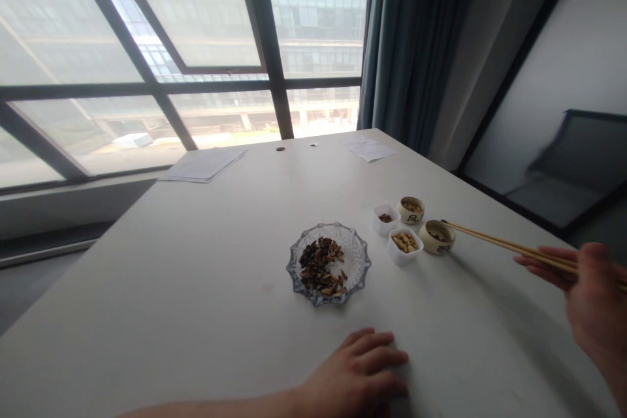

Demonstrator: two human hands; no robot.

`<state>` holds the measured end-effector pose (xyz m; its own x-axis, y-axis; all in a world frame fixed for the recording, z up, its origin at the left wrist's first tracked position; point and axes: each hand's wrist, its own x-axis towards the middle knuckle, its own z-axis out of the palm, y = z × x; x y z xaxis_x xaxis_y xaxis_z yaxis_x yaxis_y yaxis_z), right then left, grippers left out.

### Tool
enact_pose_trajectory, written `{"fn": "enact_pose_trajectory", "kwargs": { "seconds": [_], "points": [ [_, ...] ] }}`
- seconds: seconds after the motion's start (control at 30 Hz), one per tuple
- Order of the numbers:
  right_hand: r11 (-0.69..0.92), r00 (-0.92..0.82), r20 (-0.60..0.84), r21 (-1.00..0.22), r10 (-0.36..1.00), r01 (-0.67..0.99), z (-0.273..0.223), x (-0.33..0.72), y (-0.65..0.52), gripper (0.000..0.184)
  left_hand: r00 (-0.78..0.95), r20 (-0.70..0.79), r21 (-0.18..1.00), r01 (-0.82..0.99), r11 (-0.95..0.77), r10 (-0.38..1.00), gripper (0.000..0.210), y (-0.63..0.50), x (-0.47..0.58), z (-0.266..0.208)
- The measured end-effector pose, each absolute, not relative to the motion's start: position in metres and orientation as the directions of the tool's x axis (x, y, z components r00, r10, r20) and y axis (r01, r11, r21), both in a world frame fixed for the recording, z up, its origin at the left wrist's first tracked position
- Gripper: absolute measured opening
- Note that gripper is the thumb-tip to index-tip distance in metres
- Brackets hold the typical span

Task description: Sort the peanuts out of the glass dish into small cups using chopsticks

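Note:
My right hand (pixel 588 290) is closed around a pair of wooden chopsticks (pixel 509 245). A small dark piece (pixel 445 223) shows at their tips, over the rim of the nearer beige ceramic cup (pixel 443 245). My left hand (pixel 360 372) lies on the table with its fingers spread, holding nothing. Just beyond it stands a scalloped glass bowl (pixel 360 261) with brown and dark seed-like pieces (pixel 321 264) in it. Beside the cup are a white plastic container (pixel 404 255) of tan, nut-like pieces and a second white container (pixel 383 226) with a few brown pieces.
Another beige cup (pixel 411 214) with a dark character stands behind the containers. Papers (pixel 203 164) lie at the table's far left, and a crumpled sheet (pixel 369 147) at the far right. Windows and a dark curtain (pixel 414 46) rise beyond the white table (pixel 196 287).

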<state>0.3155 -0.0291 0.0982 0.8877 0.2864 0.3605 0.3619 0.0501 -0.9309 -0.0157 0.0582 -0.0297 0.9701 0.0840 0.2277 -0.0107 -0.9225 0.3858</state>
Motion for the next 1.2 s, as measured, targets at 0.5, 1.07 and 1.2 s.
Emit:
{"fn": "enact_pose_trajectory", "kwargs": {
  "seconds": [0.5, 1.07, 1.2],
  "points": [
    [-0.096, 0.84, 0.38, -0.889, 0.388, 0.447, 0.091, 0.316, -0.024, 0.035, 0.974, 0.216, 0.41, -0.027, -0.912, 0.068, 0.024, 0.059, -0.016, -0.029],
    [0.212, 0.421, 0.301, -0.946, 0.856, 0.244, 0.09, 0.196, 0.012, 0.045, 0.967, 0.245, 0.349, -0.019, -0.937, 0.071, 0.024, 0.059, -0.015, -0.031],
    [0.196, 0.327, 0.249, -0.963, 0.912, 0.186, 0.078, 0.183, 0.026, 0.046, 0.963, 0.261, 0.328, -0.022, -0.944, 0.068, 0.026, 0.058, -0.015, -0.029]
  ]
}}
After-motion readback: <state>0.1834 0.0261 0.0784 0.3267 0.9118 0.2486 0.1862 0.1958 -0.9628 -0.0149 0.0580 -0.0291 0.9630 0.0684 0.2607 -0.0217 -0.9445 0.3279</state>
